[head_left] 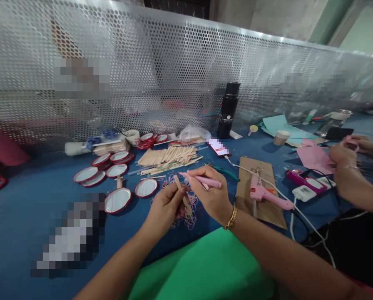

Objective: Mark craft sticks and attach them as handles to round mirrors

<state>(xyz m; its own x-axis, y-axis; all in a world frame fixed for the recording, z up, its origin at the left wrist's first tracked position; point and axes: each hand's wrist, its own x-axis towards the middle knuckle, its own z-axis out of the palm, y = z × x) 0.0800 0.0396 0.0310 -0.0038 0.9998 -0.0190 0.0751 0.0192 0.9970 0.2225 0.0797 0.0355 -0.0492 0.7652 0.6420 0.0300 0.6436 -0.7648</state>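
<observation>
My left hand (166,206) is closed around a wooden craft stick (182,194), holding it up at a slant over a heap of coloured rubber bands (191,216). My right hand (210,191) grips a pink pen-like tool (202,180), with its tip pointing left toward the upper end of the stick. A gold bracelet (230,218) sits on my right wrist. Both hands hover over the blue table (24,225), just behind a green sheet (205,266).
A pile of wooden sticks (169,156), several red-rimmed lids (118,200), a pink glue gun (263,193) on cardboard (267,210), a phone (218,146), a black bottle (228,109) and green pliers (225,171) lie around. Another person's hands (345,160) work at the right. A perforated metal screen (174,71) closes the back.
</observation>
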